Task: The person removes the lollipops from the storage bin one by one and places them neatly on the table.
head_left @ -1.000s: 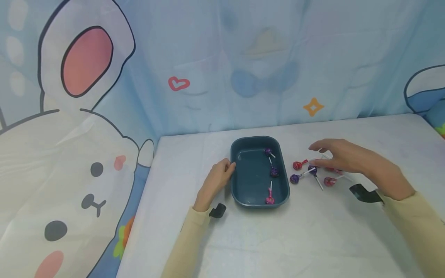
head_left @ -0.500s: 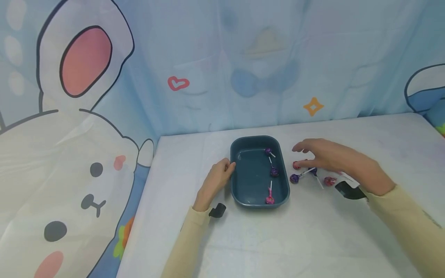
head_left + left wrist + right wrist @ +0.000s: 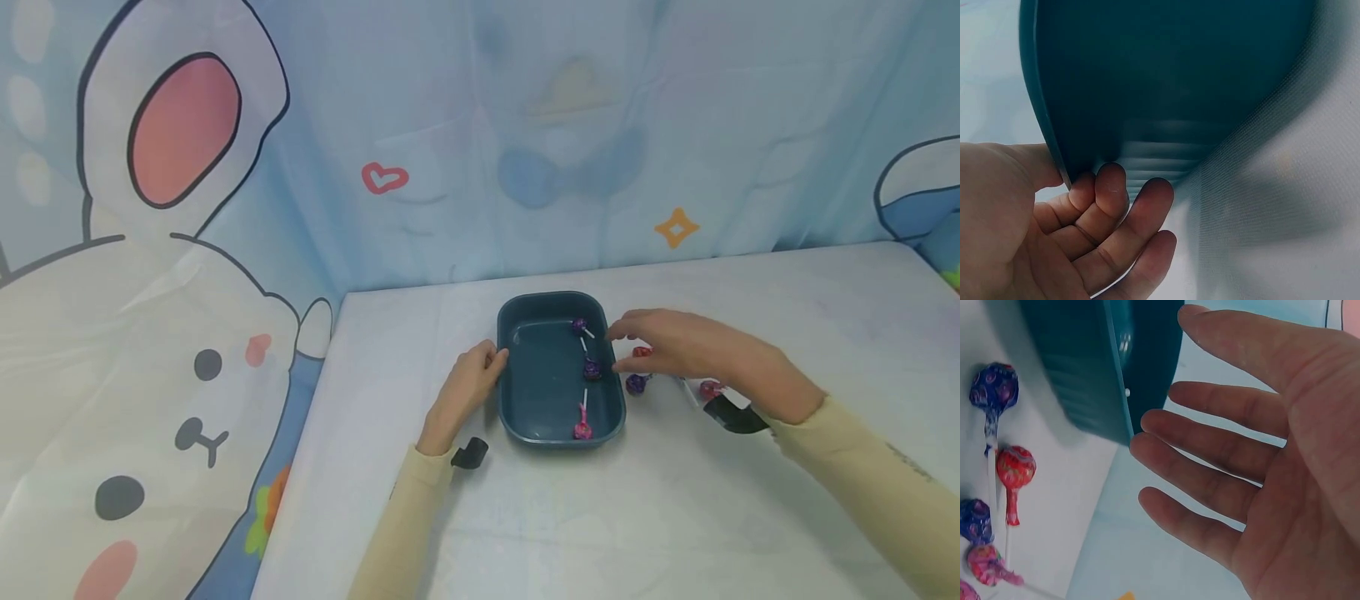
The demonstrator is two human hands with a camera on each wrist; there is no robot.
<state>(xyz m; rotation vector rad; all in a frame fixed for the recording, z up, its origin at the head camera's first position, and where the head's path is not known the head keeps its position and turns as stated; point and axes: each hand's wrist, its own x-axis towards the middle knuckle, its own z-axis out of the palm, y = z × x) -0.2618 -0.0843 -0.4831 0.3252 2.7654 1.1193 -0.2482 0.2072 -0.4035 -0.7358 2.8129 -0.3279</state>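
Note:
A dark teal plastic basket (image 3: 540, 400) stands on the white-covered table with two purple lollipops (image 3: 592, 370) and a pink lollipop (image 3: 582, 431) inside. At its left side my left hand (image 3: 470, 383) pinches the rim, thumb on one side and curled fingers (image 3: 1110, 187) against the outer wall. My right hand (image 3: 686, 343) is at the right rim, fingers spread and holding nothing, as the right wrist view shows. Beneath and beside it lie loose lollipops, among them a red lollipop (image 3: 1016, 467) and a purple lollipop (image 3: 994, 387); the hand hides some of them in the head view.
A blue cartoon curtain (image 3: 570, 167) hangs behind the table's back edge. A large printed white rabbit (image 3: 172, 400) fills the left side. The white tabletop (image 3: 600, 525) stretches in front of the basket and to the right.
My right hand has moved left from over the loose lollipops to the basket's right rim. The left hand and the basket have stayed put.

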